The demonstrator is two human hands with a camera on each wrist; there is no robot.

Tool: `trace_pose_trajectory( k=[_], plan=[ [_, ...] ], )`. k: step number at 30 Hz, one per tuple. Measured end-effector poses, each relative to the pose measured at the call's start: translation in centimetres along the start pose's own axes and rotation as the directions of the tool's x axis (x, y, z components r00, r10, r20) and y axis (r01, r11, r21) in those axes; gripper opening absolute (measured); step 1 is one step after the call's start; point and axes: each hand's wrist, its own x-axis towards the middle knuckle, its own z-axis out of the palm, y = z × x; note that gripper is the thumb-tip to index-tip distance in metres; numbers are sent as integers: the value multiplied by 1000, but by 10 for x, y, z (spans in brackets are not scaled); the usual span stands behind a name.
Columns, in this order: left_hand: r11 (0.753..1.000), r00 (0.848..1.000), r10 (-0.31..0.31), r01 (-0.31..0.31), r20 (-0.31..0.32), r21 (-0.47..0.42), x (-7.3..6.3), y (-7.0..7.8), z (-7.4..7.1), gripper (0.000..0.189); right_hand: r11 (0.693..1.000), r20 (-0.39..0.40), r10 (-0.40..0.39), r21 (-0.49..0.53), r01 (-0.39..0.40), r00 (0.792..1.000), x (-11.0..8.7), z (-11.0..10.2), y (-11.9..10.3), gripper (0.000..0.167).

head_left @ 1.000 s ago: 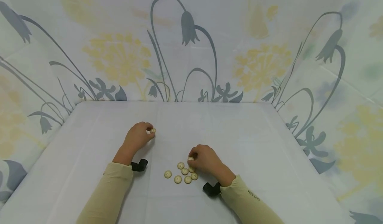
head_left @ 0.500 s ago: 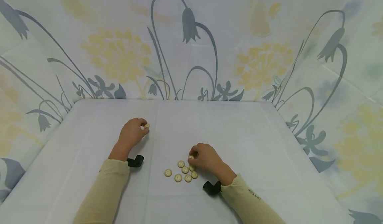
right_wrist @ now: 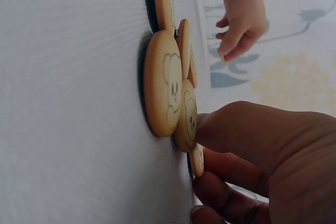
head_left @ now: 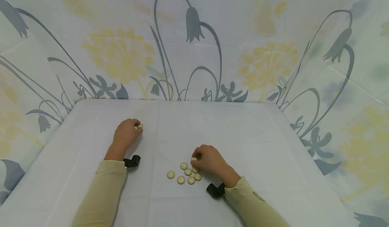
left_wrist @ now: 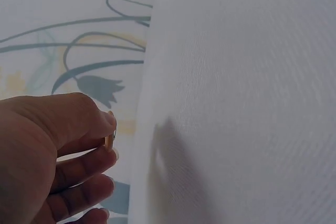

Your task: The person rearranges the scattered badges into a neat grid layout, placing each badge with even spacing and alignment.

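My left hand (head_left: 125, 132) pinches a small round wooden disc (head_left: 140, 126) above the left part of the table; in the left wrist view the disc (left_wrist: 110, 139) shows edge-on between thumb and index finger. My right hand (head_left: 209, 159) is low at the far right side of a loose group of similar discs (head_left: 181, 179), its thumb and index finger curled around one disc (head_left: 193, 159). In the right wrist view a bear-like face is drawn on the nearest disc (right_wrist: 164, 85), and the pinched disc (right_wrist: 197, 162) lies partly hidden behind its neighbours.
A white cloth covers the table (head_left: 243, 136). Behind it and at both sides stands a fabric wall (head_left: 228, 61) printed with grey and yellow flowers. Black wrist cameras (head_left: 215, 190) are strapped on both wrists, below the beige sleeves (head_left: 101, 193).
My left hand has moved leftward and slightly farther from me with the disc in its fingers. My right hand and the group of discs have stayed nearly still.
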Motion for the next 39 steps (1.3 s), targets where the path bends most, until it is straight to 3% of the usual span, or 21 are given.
trace_pose_trajectory(
  k=[9, 18, 39],
  plan=[
    [999, 998, -44, 44, -39, 9, -1, -12, -4, 36, 1000, -11, -7, 0, 7, 1000, -1, 0, -1, 13],
    [996, 996, -93, 93, -8, 11, -1, -18, -4, 37, 1000, -23, -13, 4, 13, 1000, -1, -1, -1, 12],
    [993, 992, -112, 110, 65, 38, 1, -17, 0, 36, 1000, -31, -26, 14, 26, 999, -2, 2, 2, 14]
  ],
)
